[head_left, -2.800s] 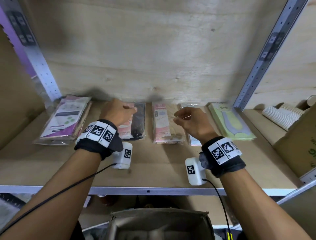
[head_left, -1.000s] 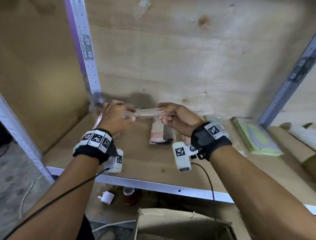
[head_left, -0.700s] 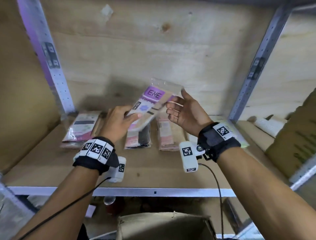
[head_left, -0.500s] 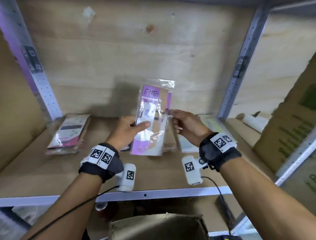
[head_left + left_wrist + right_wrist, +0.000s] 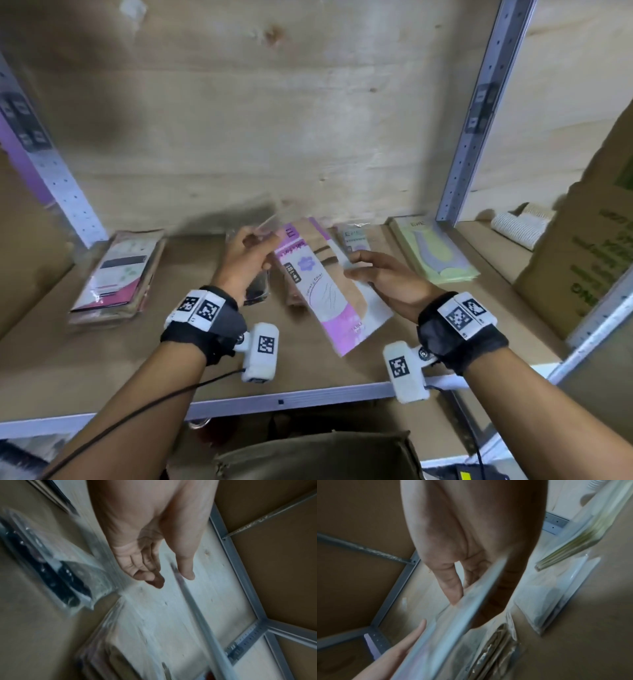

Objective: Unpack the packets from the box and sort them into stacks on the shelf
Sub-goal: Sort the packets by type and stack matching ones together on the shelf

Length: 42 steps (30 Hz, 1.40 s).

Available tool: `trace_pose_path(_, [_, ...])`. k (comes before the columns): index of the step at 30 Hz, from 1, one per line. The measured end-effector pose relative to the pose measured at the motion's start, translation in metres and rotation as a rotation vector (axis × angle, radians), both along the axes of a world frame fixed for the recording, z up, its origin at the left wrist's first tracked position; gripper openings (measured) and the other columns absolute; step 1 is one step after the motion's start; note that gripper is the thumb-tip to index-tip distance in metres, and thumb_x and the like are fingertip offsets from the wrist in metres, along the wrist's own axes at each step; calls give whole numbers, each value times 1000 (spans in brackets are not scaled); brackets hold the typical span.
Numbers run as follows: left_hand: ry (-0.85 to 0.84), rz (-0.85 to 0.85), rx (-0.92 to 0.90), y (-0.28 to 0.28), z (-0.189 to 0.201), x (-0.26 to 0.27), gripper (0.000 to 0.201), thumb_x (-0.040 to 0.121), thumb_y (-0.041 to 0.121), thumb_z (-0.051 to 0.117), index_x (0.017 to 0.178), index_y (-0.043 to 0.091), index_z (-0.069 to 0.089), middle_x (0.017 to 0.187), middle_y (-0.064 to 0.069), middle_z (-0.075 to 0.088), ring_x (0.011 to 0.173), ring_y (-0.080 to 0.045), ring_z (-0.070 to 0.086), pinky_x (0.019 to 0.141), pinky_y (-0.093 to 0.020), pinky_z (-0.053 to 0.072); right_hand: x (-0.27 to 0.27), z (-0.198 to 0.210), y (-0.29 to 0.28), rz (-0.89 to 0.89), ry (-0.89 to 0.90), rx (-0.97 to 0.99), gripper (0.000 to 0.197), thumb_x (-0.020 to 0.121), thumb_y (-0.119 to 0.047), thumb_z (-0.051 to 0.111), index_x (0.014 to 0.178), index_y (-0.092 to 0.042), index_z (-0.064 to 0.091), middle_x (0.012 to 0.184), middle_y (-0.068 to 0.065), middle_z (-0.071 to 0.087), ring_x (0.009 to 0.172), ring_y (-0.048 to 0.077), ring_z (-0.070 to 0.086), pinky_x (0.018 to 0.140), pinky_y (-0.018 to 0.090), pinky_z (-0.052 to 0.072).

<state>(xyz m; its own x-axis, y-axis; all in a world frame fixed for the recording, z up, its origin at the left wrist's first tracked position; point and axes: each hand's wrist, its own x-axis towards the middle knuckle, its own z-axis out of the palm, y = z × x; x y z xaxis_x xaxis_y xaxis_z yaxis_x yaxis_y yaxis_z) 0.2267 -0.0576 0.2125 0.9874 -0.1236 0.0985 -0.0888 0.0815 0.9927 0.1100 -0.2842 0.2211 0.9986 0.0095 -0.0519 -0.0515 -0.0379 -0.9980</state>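
Above the shelf (image 5: 85,359): purple packet (image 5: 329,294) hung tilted between both hands, over the middle stacks.
Left hand (image 5: 246,260): pinched its clear top flap.
Right hand (image 5: 383,277): thumb and fingers nipped the right edge.
Handling: probably light, floppy, slick film; edges seemed the safest hold.

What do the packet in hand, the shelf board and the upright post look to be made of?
Packet: clear glossy plastic film over a printed pink card insert; glare shows on its edge in the wrist views. Shelf board: plain brown matte board, probably hardboard or fibreboard. Upright post: grey painted metal, judging by its row of punched holes.
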Motion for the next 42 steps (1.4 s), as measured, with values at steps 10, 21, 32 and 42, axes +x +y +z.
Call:
trace_pose_path(10, [-274,-53,360,27,-16,22,42,98,45,59,69,16,68,53,10,54,47,-7,49,59,-26,41,-1,-10,-5,126,-11,-202,20,91,0,64,111,4,63,91,8,58,83,14,53,85,20,39])
trace_pose_path(21, [-186,-121,319,42,-5,8,48,85,63,65,59,22,66,43,9,50,35,-6,39,40,-19,36,-3,-9,-17,148,-29,-246,13,92,-10,66,105,-10,68,87,9,66,83,18,56,87,24,39])
trace_pose_path(32, [-244,-153,305,47,-1,1,57,72,73,71,64,16,68,52,4,56,46,-9,48,54,-22,47,-12,1,-30,185,-99,-239,15,94,-3,61,108,-1,66,92,5,70,87,16,62,83,19,48])
trace_pose_path(42, [223,-373,-281,24,23,-26,22,102,29,52,92,9,57,78,-6,56,42,-8,56,33,-14,34,-17,-1,-30,188,-129,-129,15,95,-4,59,98,-14,71,93,-1,72,89,12,65,83,17,48])
